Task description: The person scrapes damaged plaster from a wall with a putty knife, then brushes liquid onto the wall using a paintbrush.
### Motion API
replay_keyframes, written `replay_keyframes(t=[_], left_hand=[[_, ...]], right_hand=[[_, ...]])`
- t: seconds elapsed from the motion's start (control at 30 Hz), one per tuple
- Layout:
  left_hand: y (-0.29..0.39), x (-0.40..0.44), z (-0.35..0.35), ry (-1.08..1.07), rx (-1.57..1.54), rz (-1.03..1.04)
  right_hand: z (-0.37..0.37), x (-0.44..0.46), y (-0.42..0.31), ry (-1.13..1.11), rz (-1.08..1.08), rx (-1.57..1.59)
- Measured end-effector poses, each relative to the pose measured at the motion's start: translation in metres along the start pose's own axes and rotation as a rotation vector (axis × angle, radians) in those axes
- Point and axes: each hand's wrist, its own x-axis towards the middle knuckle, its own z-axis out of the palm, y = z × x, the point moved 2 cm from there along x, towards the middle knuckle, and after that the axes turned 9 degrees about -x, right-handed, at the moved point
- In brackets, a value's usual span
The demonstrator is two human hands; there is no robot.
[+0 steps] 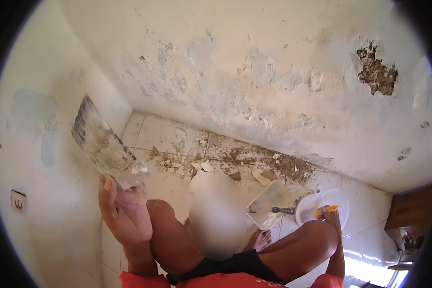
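Note:
My left hand is raised near the left wall, its fingers closed at the lower end of a wide flat trowel. The trowel's blade is caked with grey and white plaster, and its handle is hidden. Beyond my right knee, my right hand grips a yellow-handled tool over a round white bucket. The working end of that tool cannot be made out. Between my legs and the bucket stands a pale rectangular tub, with a black-handled scraper lying across it.
The wall ahead has peeling paint and a deep broken patch. Rubble and plaster flakes lie along its foot on the tiled floor. A socket sits on the left wall; wooden furniture stands at right. A blurred oval covers the middle.

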Motion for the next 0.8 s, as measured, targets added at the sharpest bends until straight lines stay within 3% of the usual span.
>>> replay_keyframes(t=[0.03, 0.13, 0.2, 0.3, 0.4, 0.43, 0.5, 0.57, 0.63, 0.7, 0.8], left_hand=[[0.002, 0.000, -0.005, -0.006, 0.002, -0.006], [0.009, -0.006, -0.023, -0.003, 0.021, 0.039], [0.014, -0.005, -0.029, -0.086, 0.034, 0.013], [0.020, -0.004, -0.036, -0.007, -0.001, 0.045], [0.025, 0.001, -0.039, -0.021, -0.043, 0.019], [0.025, 0.001, -0.041, -0.019, -0.056, 0.010], [0.021, -0.003, -0.043, 0.005, -0.151, -0.064], [0.019, -0.003, -0.043, -0.023, -0.198, -0.094], [0.019, -0.005, -0.041, -0.047, -0.244, -0.121], [0.018, -0.009, -0.039, 0.098, -0.280, -0.145], [0.018, -0.013, -0.047, 0.257, -0.130, -0.010]], right_hand=[[0.003, -0.001, 0.003, -0.067, 0.036, -0.039], [0.001, -0.015, 0.002, 0.075, -0.003, 0.027], [-0.002, -0.028, -0.003, 0.010, 0.048, -0.061], [-0.018, -0.040, -0.001, 0.211, 0.185, 0.283], [-0.040, -0.055, 0.019, 0.288, 0.145, 0.817], [-0.041, -0.061, 0.009, 0.300, 0.141, 0.810], [-0.041, -0.070, -0.047, 0.184, -0.142, 1.067], [-0.042, -0.057, -0.095, 0.118, -0.319, 1.037], [-0.018, -0.049, -0.185, 0.286, -0.438, 0.822], [0.016, -0.050, -0.282, 0.112, -0.683, 0.623], [0.082, -0.046, -0.385, 0.171, -1.087, -0.017]])
